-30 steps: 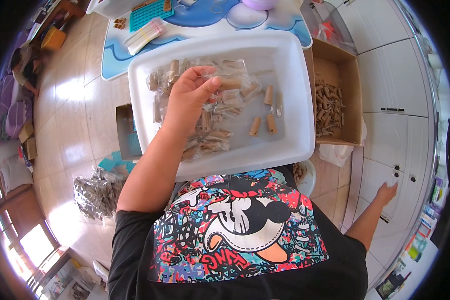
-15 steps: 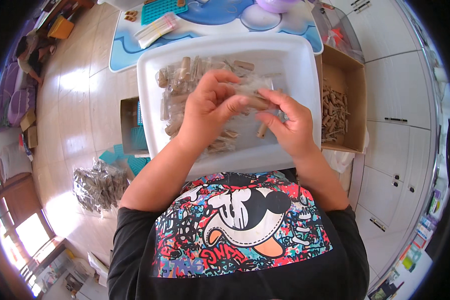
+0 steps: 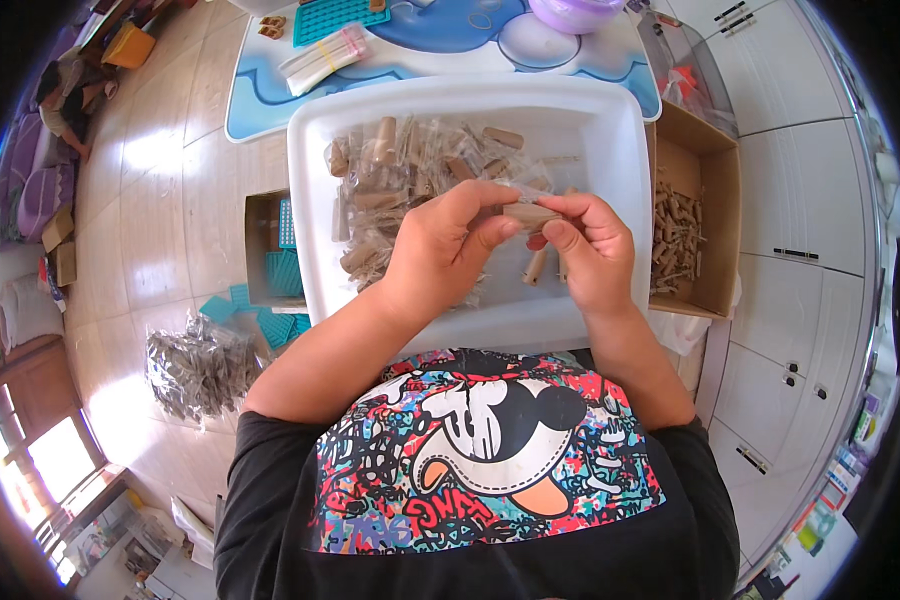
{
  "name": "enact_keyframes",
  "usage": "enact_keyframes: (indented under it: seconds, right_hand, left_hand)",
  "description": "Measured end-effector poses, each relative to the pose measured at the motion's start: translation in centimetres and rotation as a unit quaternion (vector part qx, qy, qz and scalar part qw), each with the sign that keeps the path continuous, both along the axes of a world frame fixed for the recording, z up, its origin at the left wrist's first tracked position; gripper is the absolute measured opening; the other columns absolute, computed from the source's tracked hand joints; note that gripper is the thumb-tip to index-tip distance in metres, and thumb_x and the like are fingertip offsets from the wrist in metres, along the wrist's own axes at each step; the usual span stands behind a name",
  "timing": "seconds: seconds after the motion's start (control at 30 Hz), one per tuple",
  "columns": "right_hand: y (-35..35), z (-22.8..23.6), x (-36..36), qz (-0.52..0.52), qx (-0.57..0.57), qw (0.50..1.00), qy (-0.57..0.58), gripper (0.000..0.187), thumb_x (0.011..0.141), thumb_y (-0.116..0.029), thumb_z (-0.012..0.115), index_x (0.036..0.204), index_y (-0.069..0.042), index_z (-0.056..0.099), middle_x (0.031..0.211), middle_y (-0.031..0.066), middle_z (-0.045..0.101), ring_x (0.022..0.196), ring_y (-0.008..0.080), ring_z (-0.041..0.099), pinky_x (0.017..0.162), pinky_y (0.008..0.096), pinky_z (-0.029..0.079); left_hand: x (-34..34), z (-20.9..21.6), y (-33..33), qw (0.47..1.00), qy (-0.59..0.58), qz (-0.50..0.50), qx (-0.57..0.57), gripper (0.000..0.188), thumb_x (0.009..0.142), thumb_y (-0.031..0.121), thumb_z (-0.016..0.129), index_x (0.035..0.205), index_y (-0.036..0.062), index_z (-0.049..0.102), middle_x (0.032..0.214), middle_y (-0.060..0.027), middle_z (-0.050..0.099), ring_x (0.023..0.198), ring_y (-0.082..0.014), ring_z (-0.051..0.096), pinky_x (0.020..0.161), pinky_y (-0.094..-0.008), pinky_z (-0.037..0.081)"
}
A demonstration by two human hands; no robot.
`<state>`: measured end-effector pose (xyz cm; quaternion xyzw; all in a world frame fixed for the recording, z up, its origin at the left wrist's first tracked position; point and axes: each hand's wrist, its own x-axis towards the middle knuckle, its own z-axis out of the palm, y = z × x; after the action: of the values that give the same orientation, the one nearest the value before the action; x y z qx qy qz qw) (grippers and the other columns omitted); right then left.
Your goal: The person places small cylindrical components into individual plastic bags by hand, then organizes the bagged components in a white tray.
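Over the white plastic tub [image 3: 305,225], both hands pinch a small brown wooden-looking cylinder [image 3: 532,213] with clear plastic film about it. My left hand [image 3: 432,248] grips its left end between thumb and forefinger. The fingers of my right hand [image 3: 592,245] close on the other end. How far the film wraps the piece I cannot tell. Many similar brown pieces in clear bags [image 3: 378,202] lie heaped in the tub's left and middle. Below my right hand rest a few unbagged brown cylinders [image 3: 535,266], partly hidden by it.
A cardboard box [image 3: 718,205] at the right holds loose brown pieces [image 3: 676,235]. Behind the tub, a blue-and-white table [image 3: 440,68] bears a stack of clear bags [image 3: 325,60]. At left stand a box with teal trays [image 3: 282,272] and a filled plastic bag [image 3: 202,370]. Someone [image 3: 65,100] crouches far left.
Both hands have come slightly nearer and lower with the cylinder between them. The plastic film, raised and blurred before, now sits close against the piece. The view has shifted a little.
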<state>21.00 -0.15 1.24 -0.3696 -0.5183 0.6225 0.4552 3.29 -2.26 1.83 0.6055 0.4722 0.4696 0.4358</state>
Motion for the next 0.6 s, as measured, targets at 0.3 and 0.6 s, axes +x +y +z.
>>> enact_keyframes:
  seconds: [0.3,0.6]
  right_hand:
    - [0.6,-0.8,-0.4,-0.001,-0.069,0.989,0.134,0.019,0.086,-0.014,0.056,0.100,-0.001,0.055,0.087,0.0075,0.060,0.074,0.0137,0.056,0.070,0.0276,0.046]
    - [0.5,-1.7,-0.5,0.020,-0.075,0.981,0.180,0.018,0.086,-0.014,0.057,0.099,-0.003,0.055,0.086,0.0078,0.061,0.075,0.0151,0.056,0.069,0.0287,0.046]
  left_hand:
    - [0.9,2.0,0.3,0.998,0.003,0.020,0.063,0.024,0.078,0.007,0.062,0.100,0.0023,0.055,0.075,-0.0107,0.059,0.067,-0.0216,0.059,0.059,-0.0302,0.046]
    - [1.2,0.9,0.9,0.963,0.161,0.047,0.209,0.016,0.084,0.005,0.056,0.099,0.0013,0.052,0.079,-0.0059,0.055,0.072,-0.0117,0.052,0.066,-0.0258,0.044]
